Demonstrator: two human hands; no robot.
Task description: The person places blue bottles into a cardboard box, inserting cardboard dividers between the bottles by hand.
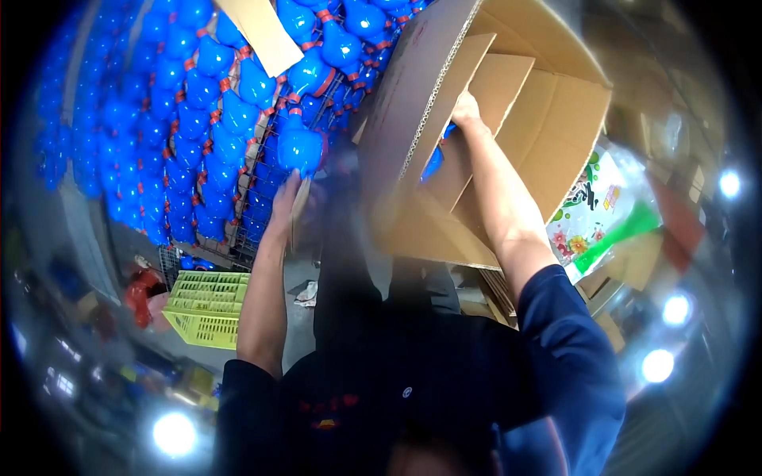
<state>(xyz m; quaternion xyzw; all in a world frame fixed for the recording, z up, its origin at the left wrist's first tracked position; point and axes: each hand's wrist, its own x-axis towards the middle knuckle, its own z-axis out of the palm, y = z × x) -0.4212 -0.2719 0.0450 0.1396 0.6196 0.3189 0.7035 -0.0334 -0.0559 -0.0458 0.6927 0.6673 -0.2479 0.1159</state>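
Note:
My left hand is at the base of a glossy blue gourd-shaped bottle with a red band at its neck. The fingertips overlap the bottle's lower edge, but blur hides whether they grip it. A thin tan piece, perhaps cardboard, shows beside that palm. My right hand reaches into a tall open cardboard box, beside upright cardboard dividers. Its fingers are mostly hidden behind a divider edge. Below it, a bit of a blue object shows between the dividers.
Rows of blue gourd-shaped bottles fill a wire rack at the left and ahead. A cardboard strip lies over them. A yellow-green crate stands at lower left. A printed plastic bag lies right of the box, above stacked cardboard.

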